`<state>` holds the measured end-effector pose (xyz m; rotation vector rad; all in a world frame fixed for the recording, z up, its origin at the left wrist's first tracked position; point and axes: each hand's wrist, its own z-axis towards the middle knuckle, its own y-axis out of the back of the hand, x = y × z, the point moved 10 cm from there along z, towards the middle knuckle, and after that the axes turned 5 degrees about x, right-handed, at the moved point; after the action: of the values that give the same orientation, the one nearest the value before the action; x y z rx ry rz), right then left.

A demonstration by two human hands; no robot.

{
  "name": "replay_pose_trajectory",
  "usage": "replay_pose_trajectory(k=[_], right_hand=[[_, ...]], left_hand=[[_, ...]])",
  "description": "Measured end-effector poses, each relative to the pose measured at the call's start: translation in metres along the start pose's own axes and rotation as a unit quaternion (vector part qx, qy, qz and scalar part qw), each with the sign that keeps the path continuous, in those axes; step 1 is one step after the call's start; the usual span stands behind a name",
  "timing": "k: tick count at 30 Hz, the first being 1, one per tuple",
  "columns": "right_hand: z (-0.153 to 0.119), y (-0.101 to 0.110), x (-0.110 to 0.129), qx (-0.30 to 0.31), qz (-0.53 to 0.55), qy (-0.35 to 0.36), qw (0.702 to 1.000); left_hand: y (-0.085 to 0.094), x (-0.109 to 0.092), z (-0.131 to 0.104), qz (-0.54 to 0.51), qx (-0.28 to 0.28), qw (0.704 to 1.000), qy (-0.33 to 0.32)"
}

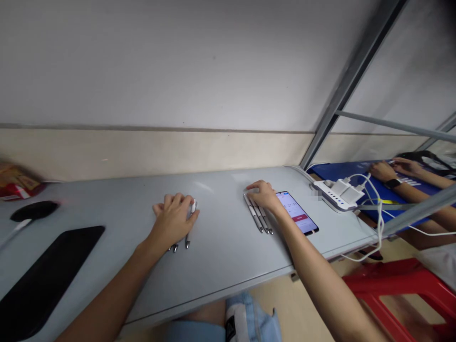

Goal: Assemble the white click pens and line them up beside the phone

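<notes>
My left hand [174,216] rests on the grey table with its fingers curled over several pens. The white top of one pen [193,207] shows between thumb and index finger, and silver tips stick out below the palm. Farther right, my right hand [264,195] is bent over a row of white-and-grey pens [255,216] lying side by side. Its thumb and index finger close around the upper end of the leftmost pen. Just right of that hand lies a phone [298,213] with its screen lit, showing a timer and a red button.
A white power strip [337,194] with plugs and cables sits at the table's right end by a metal frame post [326,121]. At left are a black mat [53,280], a dark oval object [33,210] and a red package [19,185]. Another person's hands [383,171] are at far right, near a red stool [395,280].
</notes>
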<state>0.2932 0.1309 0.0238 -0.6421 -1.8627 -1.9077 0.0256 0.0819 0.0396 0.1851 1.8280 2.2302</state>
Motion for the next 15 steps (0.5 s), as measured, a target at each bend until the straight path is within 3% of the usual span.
replay_pose_trajectory(k=[4,10,15], right_hand=[[0.002,0.009,0.000,-0.036,0.015,0.020,0.999],[0.006,0.008,-0.003,-0.039,0.019,0.039,0.998],[-0.006,0.006,0.019,-0.065,0.038,0.098,0.992]], left_hand=[[0.000,-0.002,0.000,-0.025,0.005,1.000,-0.017],[-0.003,-0.007,0.001,-0.033,0.028,0.999,-0.028],[-0.007,-0.015,-0.001,-0.018,0.043,0.998,-0.049]])
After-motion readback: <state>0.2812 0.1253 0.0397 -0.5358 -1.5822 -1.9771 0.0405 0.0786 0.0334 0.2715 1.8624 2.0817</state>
